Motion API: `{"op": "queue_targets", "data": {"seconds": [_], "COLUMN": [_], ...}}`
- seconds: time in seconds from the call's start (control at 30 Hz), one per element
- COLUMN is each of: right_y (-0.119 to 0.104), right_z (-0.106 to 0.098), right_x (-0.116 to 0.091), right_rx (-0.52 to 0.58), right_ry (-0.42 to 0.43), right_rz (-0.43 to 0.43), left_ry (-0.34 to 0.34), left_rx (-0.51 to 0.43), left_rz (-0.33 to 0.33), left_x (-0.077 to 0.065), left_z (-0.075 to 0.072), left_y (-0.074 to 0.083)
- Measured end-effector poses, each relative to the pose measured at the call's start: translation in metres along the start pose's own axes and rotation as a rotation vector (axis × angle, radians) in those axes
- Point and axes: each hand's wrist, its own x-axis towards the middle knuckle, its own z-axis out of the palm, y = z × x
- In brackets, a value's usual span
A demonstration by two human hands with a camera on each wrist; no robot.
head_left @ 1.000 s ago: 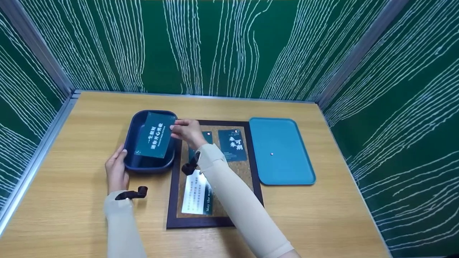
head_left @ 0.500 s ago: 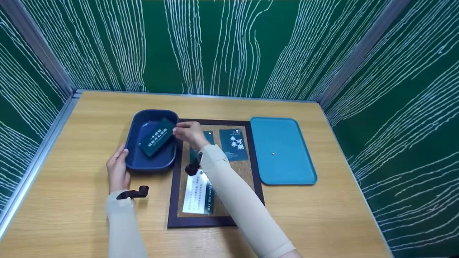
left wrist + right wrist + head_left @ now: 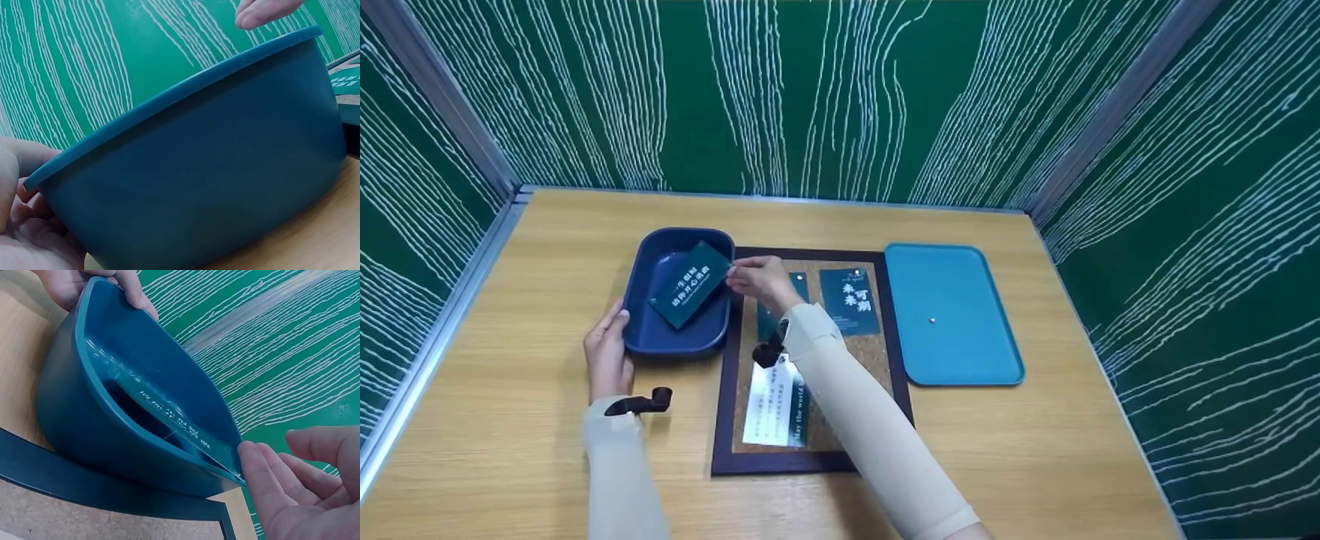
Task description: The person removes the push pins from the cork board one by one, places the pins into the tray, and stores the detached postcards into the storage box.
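Observation:
A dark blue bin [image 3: 675, 343] stands on the wooden table left of a framed cork board [image 3: 723, 409]. My left hand [image 3: 606, 352] grips the bin's near left rim, with fingers curled over the edge [image 3: 132, 292]. A dark green card with white writing [image 3: 690, 283] lies slanted inside the bin [image 3: 84, 416], its right corner resting at the rim. My right hand [image 3: 759, 276] hovers at that corner. In the right wrist view the thumb [image 3: 264, 489] touches the card's end [image 3: 169, 419] and the other fingers stay apart from it. The left wrist view shows mostly the bin's outer wall [image 3: 197, 169].
On the cork board lie a green card [image 3: 849, 301], another partly under my forearm, and a white card [image 3: 771, 397]. A light blue tray [image 3: 960, 352] with one small pin [image 3: 932, 320] sits to the right. Green patterned walls enclose the table on three sides.
The green card, held upright above the bin a second ago, has come down to lie slanted inside it. My right hand drew back slightly to the right. The left hand stayed put.

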Motion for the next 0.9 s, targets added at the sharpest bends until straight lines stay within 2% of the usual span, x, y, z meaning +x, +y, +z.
{"op": "queue_targets", "data": {"seconds": [0.23, 0.4, 0.73, 0.9], "right_y": [0.002, 0.001, 0.003, 0.001], "right_z": [-0.003, -0.009, -0.023, -0.030], "right_x": [0.002, 0.001, 0.001, -0.001], "right_rx": [0.034, 0.017, -0.015, 0.011], "right_ry": [0.008, 0.031, 0.029, 0.006], "right_rz": [-0.007, 0.022, 0.020, 0.025], "left_ry": [0.010, 0.021, 0.037, 0.047], "left_rx": [0.024, 0.003, -0.026, 0.058], "left_rz": [0.025, -0.002, -0.033, -0.010], "left_x": [-0.001, 0.000, 0.001, 0.001], "left_z": [0.002, 0.002, 0.003, 0.006], "left_y": [-0.001, 0.001, 0.007, 0.009]}}
